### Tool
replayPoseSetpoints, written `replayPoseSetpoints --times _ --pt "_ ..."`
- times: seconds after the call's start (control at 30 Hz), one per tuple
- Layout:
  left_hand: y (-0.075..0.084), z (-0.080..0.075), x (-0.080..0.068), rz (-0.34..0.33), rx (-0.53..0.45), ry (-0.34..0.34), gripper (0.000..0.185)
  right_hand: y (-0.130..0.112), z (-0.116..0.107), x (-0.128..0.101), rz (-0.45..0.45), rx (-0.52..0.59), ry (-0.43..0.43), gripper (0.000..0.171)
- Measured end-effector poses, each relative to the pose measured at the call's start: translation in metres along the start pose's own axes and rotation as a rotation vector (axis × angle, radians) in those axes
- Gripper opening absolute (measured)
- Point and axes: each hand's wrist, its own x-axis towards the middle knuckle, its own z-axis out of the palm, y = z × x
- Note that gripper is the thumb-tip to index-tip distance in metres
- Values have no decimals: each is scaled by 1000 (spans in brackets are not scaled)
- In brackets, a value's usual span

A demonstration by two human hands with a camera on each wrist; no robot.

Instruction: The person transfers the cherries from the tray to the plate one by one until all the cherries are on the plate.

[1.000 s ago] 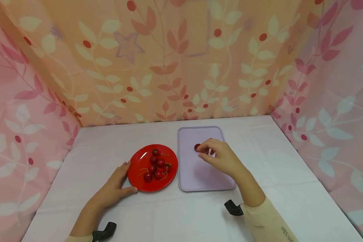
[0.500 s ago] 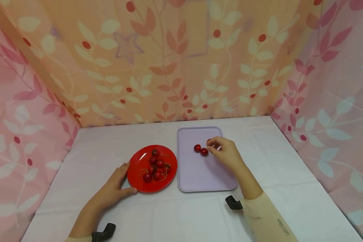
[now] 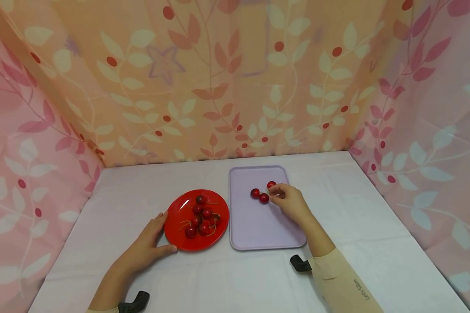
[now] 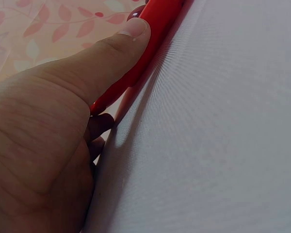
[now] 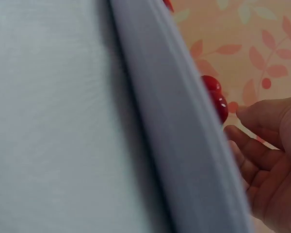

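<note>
Surface: a table covered with a white cloth (image 3: 235, 278), fine weave visible in the wrist views. Enclosure: fabric walls on three sides, printed with leaves and berries; the back panel (image 3: 219, 78) is orange-peach, the side panels pink.

Landmark: lilac tray (image 3: 254, 226), rectangular with rounded corners and a raised rim, lying flat near the middle of the cloth.

Three cherries on the tray, toward its far half: one (image 3: 255, 193) on the left, one (image 3: 263, 198) just beside it on the right, one (image 3: 271, 184) behind these two. All are glossy and dark red, without visible stems.

Right hand (image 3: 291, 203) lies over the right part of the tray, fingertips (image 3: 276, 190) drawn together just beside the rear and middle cherries. Whether they pinch anything, I cannot tell; the right wrist view shows curled fingers near two cherries beyond the tray rim.

Just left of the tray: round red plate (image 3: 180, 204) holding a cluster of stemmed cherries (image 3: 203, 217). Left hand (image 3: 149, 245) rests on the cloth with thumb and fingers straight, pressed against the plate's near-left rim; it grips nothing.
</note>
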Motion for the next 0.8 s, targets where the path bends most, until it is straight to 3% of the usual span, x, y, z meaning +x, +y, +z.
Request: replayPoseSetpoints --times 0.33,0.8 --pt "-2 0 0 9 5 4 114 6 9 1 1 -58 -34 27" --pt "0 0 0 1 6 0 114 1 15 0 -2 -72 22 14"
